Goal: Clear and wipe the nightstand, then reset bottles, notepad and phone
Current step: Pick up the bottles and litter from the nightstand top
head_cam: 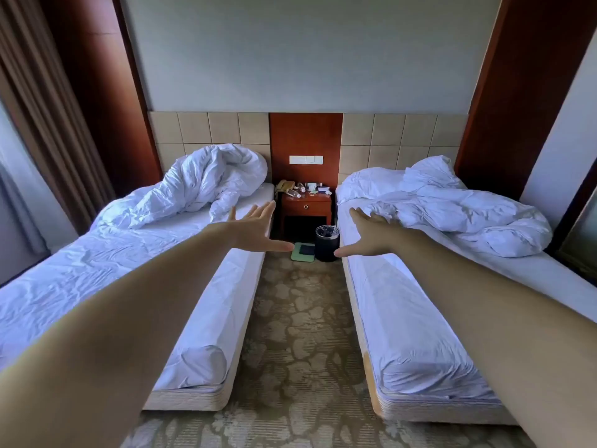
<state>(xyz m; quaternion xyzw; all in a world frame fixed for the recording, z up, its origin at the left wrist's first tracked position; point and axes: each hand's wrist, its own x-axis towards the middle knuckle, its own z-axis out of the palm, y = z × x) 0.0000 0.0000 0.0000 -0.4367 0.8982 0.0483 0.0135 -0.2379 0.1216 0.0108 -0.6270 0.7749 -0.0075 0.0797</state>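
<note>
A red-brown wooden nightstand (306,207) stands far ahead between two beds. On its top lie a beige phone (285,185) at the left, clear plastic bottles (295,190) on their sides, and several small items (318,188) at the right. Both my arms reach forward, well short of it. My left hand (256,229) is spread flat with its fingers straight, over the left bed's edge. My right hand (368,232) is also spread flat, over the right bed's edge. Neither hand holds anything.
The left bed (145,260) and right bed (420,302) carry crumpled white duvets. A patterned carpet aisle (300,334) runs between them. A black bin (327,242) and a green scale (303,251) sit on the floor before the nightstand. A brown curtain (38,118) hangs at left.
</note>
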